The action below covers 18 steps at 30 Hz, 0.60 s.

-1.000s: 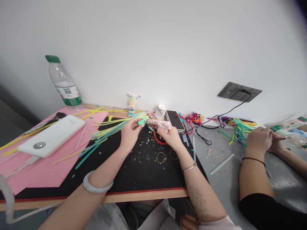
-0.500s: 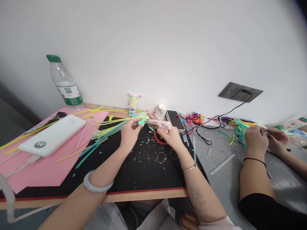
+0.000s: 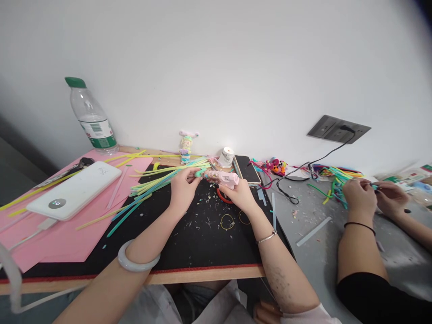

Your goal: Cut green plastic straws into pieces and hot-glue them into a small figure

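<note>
My left hand [image 3: 181,191] pinches a small green fuzzy piece [image 3: 200,173], seemingly bent pipe cleaner, between thumb and fingers. Wrapped round a pink hot glue gun [image 3: 230,179] is my right hand [image 3: 242,194], and the gun's front end points left, right up against the green piece. Whether the tip touches it I cannot tell. Yellow, green and blue pipe cleaners [image 3: 148,188] lie in a loose bundle left of my left hand. Below the gun, scissors with red handles [image 3: 224,196] show partly on the black mat [image 3: 202,252].
A power bank [image 3: 76,191] rests on pink sheets [image 3: 79,243], near a bottle [image 3: 94,119]. A fuzzy figurine [image 3: 186,148], a paper cup [image 3: 226,157] and a phone [image 3: 248,170] stand along the wall. Rightward, a co-worker's hands [image 3: 361,195] work beside glue sticks [image 3: 313,231] and a cable [image 3: 286,193].
The glue gun has shifted slightly left and its front has tilted. The green piece has turned a little in my left fingers. Both hands keep their hold.
</note>
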Available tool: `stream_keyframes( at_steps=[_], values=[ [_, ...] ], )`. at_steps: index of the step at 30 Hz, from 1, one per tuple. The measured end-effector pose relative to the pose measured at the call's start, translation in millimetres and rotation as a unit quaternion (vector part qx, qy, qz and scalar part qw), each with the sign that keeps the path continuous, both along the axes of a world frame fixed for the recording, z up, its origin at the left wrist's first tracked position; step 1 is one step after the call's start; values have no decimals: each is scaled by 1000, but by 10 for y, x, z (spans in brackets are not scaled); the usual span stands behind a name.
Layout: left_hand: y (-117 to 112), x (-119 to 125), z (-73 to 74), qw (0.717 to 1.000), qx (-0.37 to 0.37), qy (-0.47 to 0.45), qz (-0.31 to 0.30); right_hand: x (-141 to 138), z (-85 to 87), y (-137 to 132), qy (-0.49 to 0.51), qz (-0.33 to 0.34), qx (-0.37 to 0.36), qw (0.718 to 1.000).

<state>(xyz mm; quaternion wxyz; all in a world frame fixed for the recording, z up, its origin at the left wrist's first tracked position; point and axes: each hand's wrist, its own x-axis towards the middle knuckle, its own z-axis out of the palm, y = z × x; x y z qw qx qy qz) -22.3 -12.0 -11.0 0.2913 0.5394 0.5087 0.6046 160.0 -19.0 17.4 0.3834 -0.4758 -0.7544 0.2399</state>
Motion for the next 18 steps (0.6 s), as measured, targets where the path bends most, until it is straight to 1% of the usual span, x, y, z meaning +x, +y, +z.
stream_keyframes(
  at_steps=[7, 13, 18],
  values=[
    [5, -1, -10, 1000, 2, 0, -3, 0, -7, 2, 1, 9, 3, 1000],
    [11, -15, -21, 1000, -3, 6, -2, 30, 30, 9, -31, -42, 3, 999],
    [11, -19, -10, 1000, -1, 9, -1, 54, 30, 23, -54, -57, 22, 997]
  ],
)
